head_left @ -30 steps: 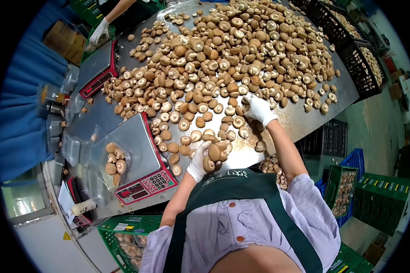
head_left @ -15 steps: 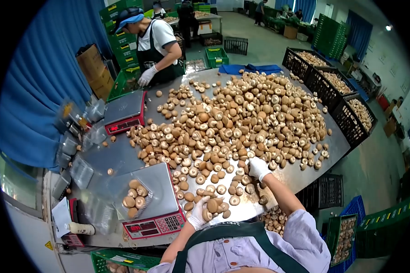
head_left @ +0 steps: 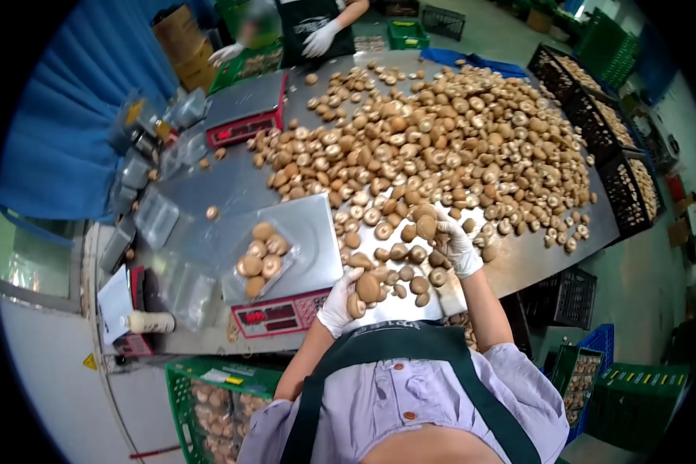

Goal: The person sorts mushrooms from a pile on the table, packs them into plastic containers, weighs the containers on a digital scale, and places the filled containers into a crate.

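Note:
My gloved left hand [head_left: 336, 308] is closed around a few brown-capped mushrooms [head_left: 368, 288] near the table's front edge. Thumb and fingers of my gloved right hand [head_left: 458, 249] grip mushrooms [head_left: 426, 226] just above the table, in front of the big mushroom pile [head_left: 456, 139]. Between my hands lie several loose mushrooms [head_left: 418, 284]. Beside my left hand stands a red-framed weighing scale [head_left: 317, 232]. On its plate sits a clear plastic tray [head_left: 284, 268] with several mushrooms [head_left: 257, 248] in it.
A second scale [head_left: 245, 108] stands farther back, near a gloved co-worker [head_left: 313, 35]. Empty clear trays [head_left: 156, 216] and a white bottle [head_left: 148, 322] line the left side. Black crates of mushrooms [head_left: 622, 174] flank the right edge. A green crate [head_left: 179, 394] sits below, front left.
My right hand has lifted from the pile's edge with mushrooms in its fingers. My left hand still holds mushrooms. The view has tilted downward, and the co-worker's hands have moved apart.

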The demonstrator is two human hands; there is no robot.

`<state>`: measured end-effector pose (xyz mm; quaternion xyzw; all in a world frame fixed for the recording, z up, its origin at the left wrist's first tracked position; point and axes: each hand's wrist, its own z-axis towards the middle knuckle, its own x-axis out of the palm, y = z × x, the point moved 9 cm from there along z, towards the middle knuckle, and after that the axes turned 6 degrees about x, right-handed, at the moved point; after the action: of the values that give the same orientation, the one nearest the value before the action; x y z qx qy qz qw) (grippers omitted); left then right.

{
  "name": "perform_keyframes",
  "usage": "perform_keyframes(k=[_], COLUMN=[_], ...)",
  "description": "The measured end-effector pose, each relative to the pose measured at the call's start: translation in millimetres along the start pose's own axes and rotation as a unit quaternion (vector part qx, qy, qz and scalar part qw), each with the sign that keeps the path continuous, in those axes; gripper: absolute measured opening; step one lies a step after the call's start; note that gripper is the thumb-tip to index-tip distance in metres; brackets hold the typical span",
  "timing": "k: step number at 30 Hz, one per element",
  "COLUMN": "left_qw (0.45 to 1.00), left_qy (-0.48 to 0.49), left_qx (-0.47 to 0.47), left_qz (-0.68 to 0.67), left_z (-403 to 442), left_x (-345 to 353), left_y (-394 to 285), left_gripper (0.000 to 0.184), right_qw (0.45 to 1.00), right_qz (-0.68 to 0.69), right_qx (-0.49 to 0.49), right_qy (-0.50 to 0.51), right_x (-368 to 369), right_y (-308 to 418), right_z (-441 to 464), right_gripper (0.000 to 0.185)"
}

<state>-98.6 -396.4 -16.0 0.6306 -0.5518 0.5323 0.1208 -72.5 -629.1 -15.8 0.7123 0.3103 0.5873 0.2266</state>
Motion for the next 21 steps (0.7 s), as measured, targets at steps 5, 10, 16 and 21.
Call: perform_keyframes(k=[5,10,16,21], left_qw=[0.997,0.824,0.646,0.443], left_qy=[-0.004,-0.185,-0.278,-0.321], left_qx=[0.071,0.487,0.554,0.460], left_qz=[-0.014,0.222,0.446,0.699], left_z=[-58,-151,-172,-155], left_x=[7,-25,-53,-35], left_y=[-61,-194,-244,-226], left_gripper=[0.049,0.037,0.050,0.075], right_qw=[0.996,0.985,0.928,0.631], right_qz=[0.012,-0.053,-0.354,-0.698], right_qx=[0.057,0.073,-0.052,-0.330], right_qy=[0.065,0.146,0.108,0.078], right_x=[107,204,295,321], right_y=[-47,-46,-62,-109], right_z=[19,43,77,95], right_gripper=[0.073,0.064,0.053,0.051])
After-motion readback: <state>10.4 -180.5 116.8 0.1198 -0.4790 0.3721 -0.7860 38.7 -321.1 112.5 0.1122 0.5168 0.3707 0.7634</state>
